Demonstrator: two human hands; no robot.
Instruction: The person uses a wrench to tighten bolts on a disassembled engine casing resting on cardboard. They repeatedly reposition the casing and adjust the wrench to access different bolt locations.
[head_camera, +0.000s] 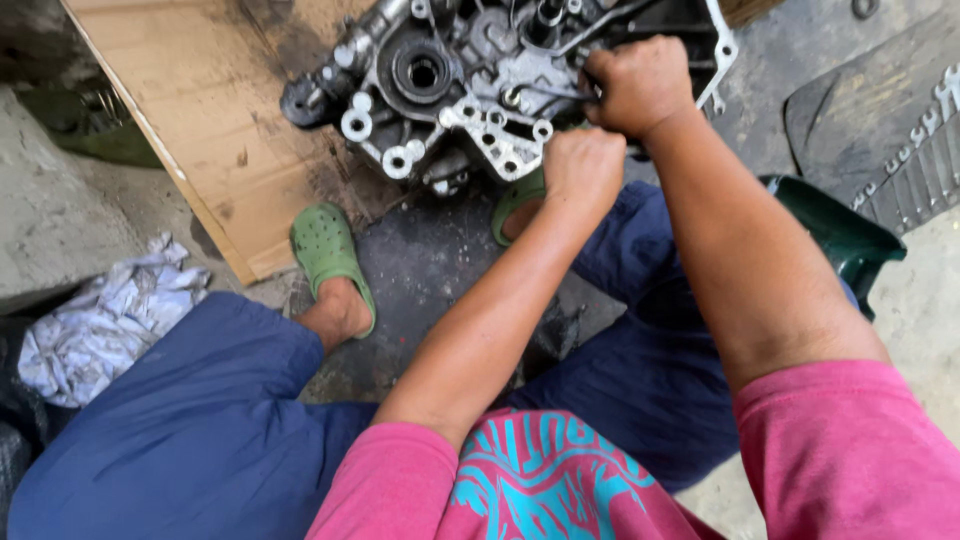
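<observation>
Cardboard (200, 110) (oil-stained) lies on grimy concrete floor (420, 260).

the engine case (470, 90) fills the right end of the cardboard sheet (200, 110), so little room is left there; the sheet's left part lies bare and open to a hand. both hands crowd the case's near right corner: the left hand (583, 168) presses its near edge, the right hand (640, 85) sits closed on its top face. the gap between case and knees is narrowed by two green clogs (328, 250) on the dark floor. to the right, a green stool (840, 235) and a row of wrenches (920, 160) block the way; to the left, a crumpled rag (105, 320) lies beside the sheet's near corner.
</observation>
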